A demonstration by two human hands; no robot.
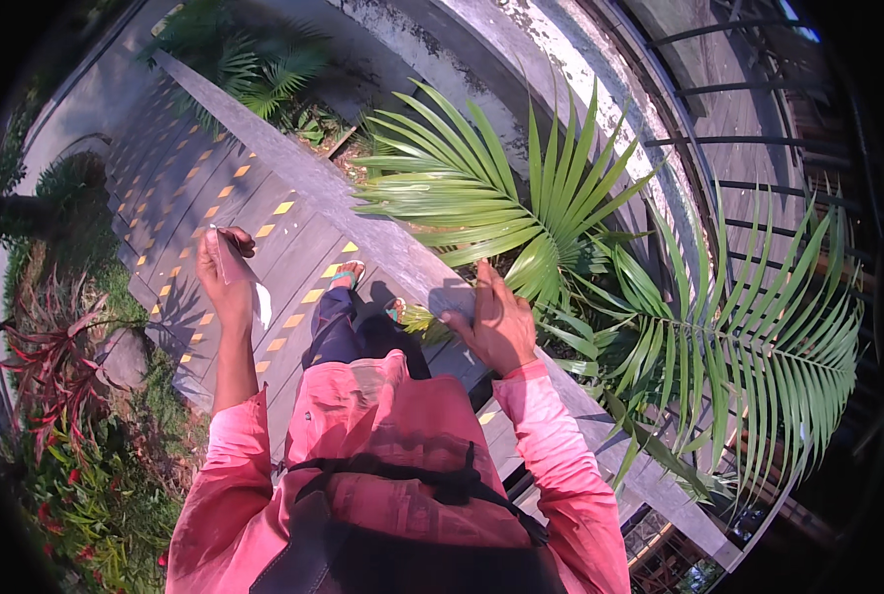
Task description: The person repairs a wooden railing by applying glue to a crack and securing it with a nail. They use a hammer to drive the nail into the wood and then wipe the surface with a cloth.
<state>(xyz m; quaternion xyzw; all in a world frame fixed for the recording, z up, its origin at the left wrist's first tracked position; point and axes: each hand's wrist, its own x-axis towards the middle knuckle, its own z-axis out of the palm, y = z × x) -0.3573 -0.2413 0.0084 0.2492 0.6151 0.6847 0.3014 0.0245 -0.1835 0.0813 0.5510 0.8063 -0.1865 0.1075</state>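
Note:
My left hand (226,272) is raised over the wooden steps, its fingers closed on a thin folded sheet (232,259). One face of the sheet is pinkish brown, and a white edge shows by the wrist. My right hand (501,325) lies on the flat top of a long grey railing (298,158), fingers stretched forward and thumb apart. Beside that thumb is a darker grey patch (452,297); whether it is a shadow or a thing, I cannot tell.
Wooden steps (293,238) with yellow dashed strips descend ahead, under my sandalled feet (348,272). Palm fronds (531,213) reach up to the railing on the right. Red-leaved plants (60,346) and a rock (123,358) border the left side. A curved wall (481,99) stands beyond.

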